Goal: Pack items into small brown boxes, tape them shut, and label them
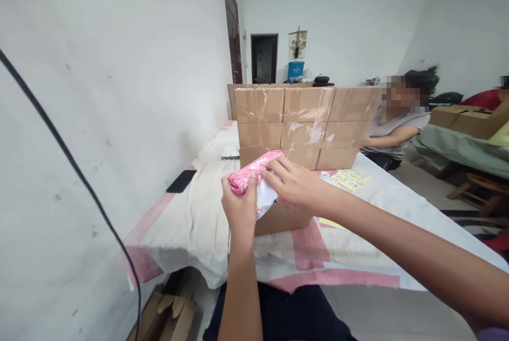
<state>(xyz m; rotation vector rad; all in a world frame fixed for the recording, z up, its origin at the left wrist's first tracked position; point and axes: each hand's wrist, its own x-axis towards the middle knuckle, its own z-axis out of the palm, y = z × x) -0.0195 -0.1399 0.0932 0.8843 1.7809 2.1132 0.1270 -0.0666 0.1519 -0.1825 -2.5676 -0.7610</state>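
Observation:
A soft pink and white printed packet (265, 199) is held up between my hands, above the near side of the table. My left hand (239, 206) grips its left end, thumb on the face turned to me. Along its upper right side, the fingers of my right hand (292, 182) are bent and pressed on the wrapper. What the packet contains is hidden. Just below and behind it sits a cardboard box (284, 219), partly covered by my hands. Beyond rises a stack of taped brown cartons (304, 105).
A white and pink cloth covers the table (191, 229). On it lie a black phone (182, 181) at left and yellow sticker sheets (352, 177) at right. A co-worker (397, 123) sits beyond the cartons. An open carton (167, 317) stands on the floor; a black cable (79, 166) hangs at left.

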